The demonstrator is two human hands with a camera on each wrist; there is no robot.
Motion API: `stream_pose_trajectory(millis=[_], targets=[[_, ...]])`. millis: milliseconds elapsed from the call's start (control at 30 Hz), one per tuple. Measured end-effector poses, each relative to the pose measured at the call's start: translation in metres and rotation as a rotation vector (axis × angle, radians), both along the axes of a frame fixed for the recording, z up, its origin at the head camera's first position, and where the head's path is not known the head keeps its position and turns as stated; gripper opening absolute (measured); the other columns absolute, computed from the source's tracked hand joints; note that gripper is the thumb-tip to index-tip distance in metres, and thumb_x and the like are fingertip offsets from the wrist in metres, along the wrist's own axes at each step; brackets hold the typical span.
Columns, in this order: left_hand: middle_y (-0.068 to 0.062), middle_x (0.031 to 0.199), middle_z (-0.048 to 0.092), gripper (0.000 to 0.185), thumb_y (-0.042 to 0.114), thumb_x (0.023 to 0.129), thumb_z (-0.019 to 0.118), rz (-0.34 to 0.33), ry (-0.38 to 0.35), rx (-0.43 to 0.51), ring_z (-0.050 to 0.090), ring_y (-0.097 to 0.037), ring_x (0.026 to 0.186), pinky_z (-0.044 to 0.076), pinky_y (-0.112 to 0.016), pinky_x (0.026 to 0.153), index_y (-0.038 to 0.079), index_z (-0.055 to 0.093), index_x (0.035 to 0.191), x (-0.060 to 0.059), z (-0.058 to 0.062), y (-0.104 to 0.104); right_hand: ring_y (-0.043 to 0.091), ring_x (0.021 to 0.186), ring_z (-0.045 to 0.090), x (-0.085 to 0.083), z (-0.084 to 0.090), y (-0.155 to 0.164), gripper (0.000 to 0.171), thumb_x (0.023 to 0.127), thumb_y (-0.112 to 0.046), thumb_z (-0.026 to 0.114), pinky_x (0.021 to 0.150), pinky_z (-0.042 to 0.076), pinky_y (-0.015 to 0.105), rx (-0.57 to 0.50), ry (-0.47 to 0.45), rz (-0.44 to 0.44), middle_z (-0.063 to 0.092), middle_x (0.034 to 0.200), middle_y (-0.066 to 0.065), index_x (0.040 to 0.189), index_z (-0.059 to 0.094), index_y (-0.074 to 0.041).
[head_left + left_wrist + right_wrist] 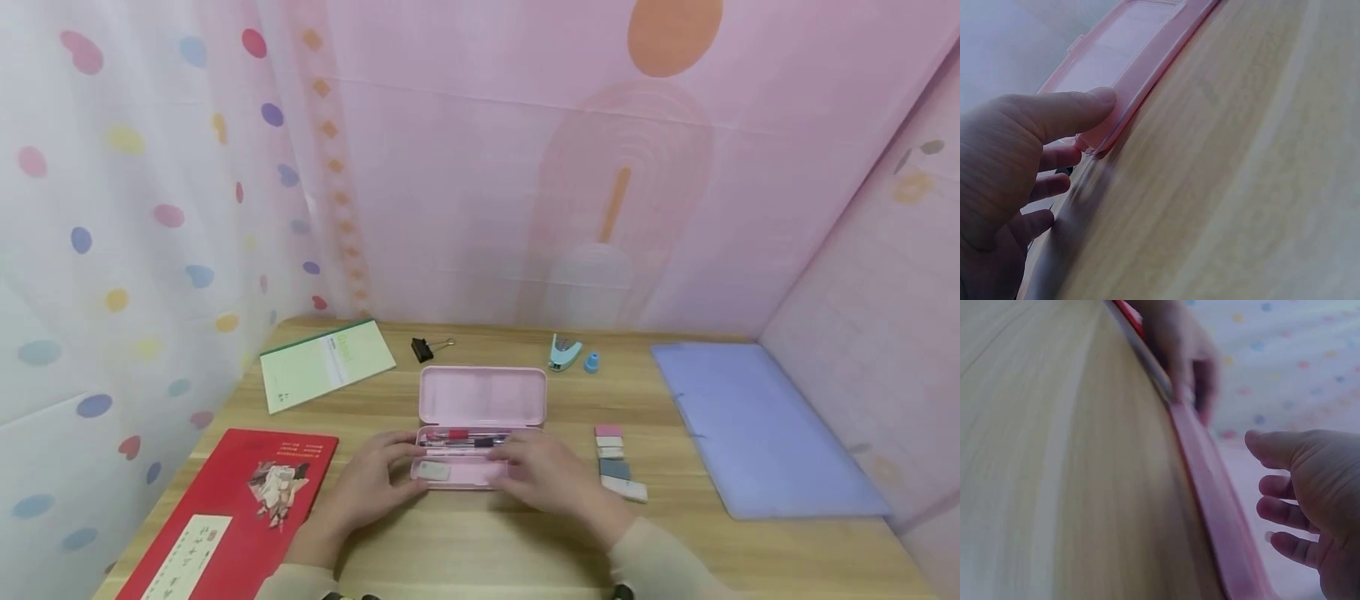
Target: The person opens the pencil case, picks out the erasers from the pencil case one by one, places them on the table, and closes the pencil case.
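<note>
An open pink pencil case (483,398) stands in the middle of the table, its lid tipped back. In its rear part lie a pen with a red grip (456,434) and one with a black grip (489,442). A whitish eraser (433,471) is in the front left part. My left hand (378,477) holds the case's left end, thumb (1082,111) on the front corner. Over the right end, my right hand (543,473) hangs with loosely bent fingers, holding nothing; the right wrist view shows its fingers (1285,511) apart from the case.
Several erasers (615,469) form a column to the right. Behind are a black binder clip (423,349), a light blue stapler (563,353) and a small blue cone-shaped thing (592,362). A green notebook (326,367), red book (258,492) and blue folder (772,433) lie at the sides.
</note>
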State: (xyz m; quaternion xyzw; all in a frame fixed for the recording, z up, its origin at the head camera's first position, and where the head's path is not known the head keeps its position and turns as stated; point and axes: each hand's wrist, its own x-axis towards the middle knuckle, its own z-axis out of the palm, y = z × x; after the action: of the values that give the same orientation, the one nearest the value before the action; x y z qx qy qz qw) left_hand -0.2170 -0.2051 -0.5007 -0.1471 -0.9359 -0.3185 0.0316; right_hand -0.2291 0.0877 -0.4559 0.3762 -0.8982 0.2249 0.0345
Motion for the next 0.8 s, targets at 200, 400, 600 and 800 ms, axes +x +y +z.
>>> stream_pose_trajectory(millis=[200,400,600,800], targets=[[0.004,0.133,0.056,0.042,0.04,0.074,0.082,0.0,-0.005,0.024,0.046,-0.023,0.127,0.04,-0.051,0.104,0.028,0.071,0.112,0.0,0.0,0.001,0.003,0.085,0.055,-0.011,-0.009,-0.05,0.024,0.089,-0.035,0.067,0.078,0.049,0.02,0.097,0.05,0.084,0.063,0.097,-0.01,0.109,0.073,-0.023],[0.008,0.133,0.054,0.042,0.042,0.074,0.082,0.012,-0.023,0.029,0.046,-0.021,0.128,0.04,-0.049,0.104,0.032,0.07,0.112,-0.001,-0.002,0.0,0.002,0.077,0.049,-0.024,-0.011,-0.067,0.019,0.087,-0.032,0.071,0.068,0.044,0.015,0.159,0.065,0.119,0.059,0.089,-0.011,0.104,0.075,-0.025],[0.006,0.134,0.055,0.042,0.041,0.074,0.082,0.007,-0.012,0.023,0.045,-0.021,0.128,0.04,-0.05,0.105,0.031,0.07,0.113,0.001,-0.003,0.0,0.004,0.072,0.045,-0.037,-0.012,-0.071,0.021,0.083,-0.034,0.076,0.064,0.039,0.014,0.227,0.144,0.204,0.056,0.082,-0.011,0.102,0.077,-0.024],[0.005,0.134,0.054,0.043,0.041,0.074,0.082,0.004,-0.017,0.021,0.045,-0.022,0.129,0.039,-0.05,0.105,0.03,0.07,0.114,0.001,-0.001,0.001,0.004,0.074,0.046,-0.039,-0.009,-0.073,0.023,0.082,-0.033,0.077,0.067,0.041,0.014,0.239,0.13,0.227,0.059,0.084,-0.011,0.103,0.077,-0.023]])
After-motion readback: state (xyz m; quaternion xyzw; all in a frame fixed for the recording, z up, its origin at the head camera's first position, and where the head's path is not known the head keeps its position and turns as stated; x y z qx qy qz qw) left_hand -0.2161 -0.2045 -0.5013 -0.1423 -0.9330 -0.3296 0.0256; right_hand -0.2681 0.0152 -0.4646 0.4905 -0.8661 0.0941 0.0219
